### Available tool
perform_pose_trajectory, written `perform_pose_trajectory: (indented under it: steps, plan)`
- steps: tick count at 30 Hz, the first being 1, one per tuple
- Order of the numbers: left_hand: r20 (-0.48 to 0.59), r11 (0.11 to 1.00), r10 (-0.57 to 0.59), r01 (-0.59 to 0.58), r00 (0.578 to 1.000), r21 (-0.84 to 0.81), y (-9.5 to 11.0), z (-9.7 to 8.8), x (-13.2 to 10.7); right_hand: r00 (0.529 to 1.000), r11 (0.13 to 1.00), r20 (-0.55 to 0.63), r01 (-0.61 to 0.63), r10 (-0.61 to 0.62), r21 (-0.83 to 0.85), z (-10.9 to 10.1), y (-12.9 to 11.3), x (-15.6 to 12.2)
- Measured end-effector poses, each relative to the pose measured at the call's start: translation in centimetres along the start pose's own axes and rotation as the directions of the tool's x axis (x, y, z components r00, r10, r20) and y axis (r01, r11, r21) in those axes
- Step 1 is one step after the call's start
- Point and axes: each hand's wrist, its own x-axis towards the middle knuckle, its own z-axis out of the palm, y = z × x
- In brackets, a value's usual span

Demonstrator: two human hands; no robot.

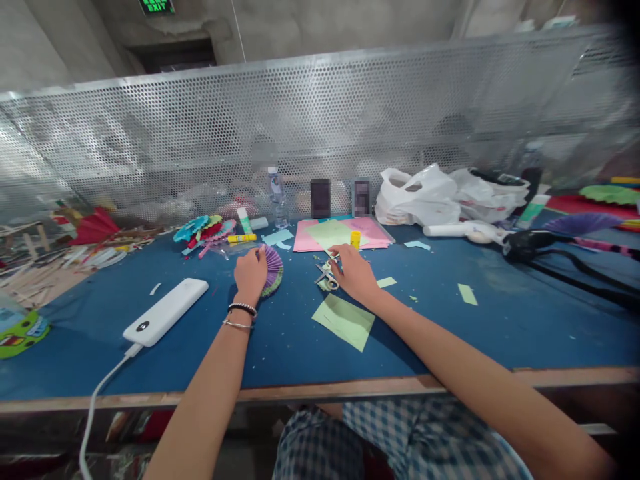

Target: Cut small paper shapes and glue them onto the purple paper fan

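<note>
My left hand (251, 273) is closed on a pleated purple paper fan (273, 270) that rests on the blue table (280, 340). My right hand (354, 270) lies over a pair of scissors (326, 273), its fingers curled at the handles. A light green sheet of paper (344, 321) lies just in front of my right wrist. Behind the hands sit pink and green paper sheets (340, 235) with a small yellow glue stick (355, 239) on them.
A white power bank (166, 311) with a cable lies at the left. Paper fans and a yellow glue stick (241, 238) are behind it. White plastic bags (425, 197), a black glue gun (530, 245) and a perforated metal screen (320, 133) stand at the back.
</note>
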Motion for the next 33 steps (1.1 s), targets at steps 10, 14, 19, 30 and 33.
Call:
perform_pose_trajectory:
  steps: [10,14,19,30,33]
  plan:
    - [-0.053,0.966,0.254,-0.251,0.966,0.058,2.4,1.9,-2.2,0.906,0.966,0.367,0.25,-0.212,-0.06,-0.2,0.3,-0.4]
    - [-0.038,0.933,0.359,-0.358,0.933,0.033,3.1,2.0,-2.7,0.883,0.95,0.399,0.302,-0.248,-0.076,-0.5,0.3,-0.1]
    - [-0.035,0.891,0.448,-0.449,0.893,-0.068,3.6,1.9,-2.7,0.87,0.949,0.424,0.309,-0.251,-0.071,-0.7,0.2,0.0]
    - [0.118,0.839,0.542,-0.528,0.832,-0.134,4.9,1.6,-4.1,0.841,0.949,0.494,0.302,-0.222,-0.087,-0.6,0.0,0.1]
    - [0.188,0.817,0.574,-0.574,0.797,-0.061,5.1,1.5,-4.6,0.848,0.948,0.482,0.302,-0.221,-0.096,-0.5,-0.1,0.1]
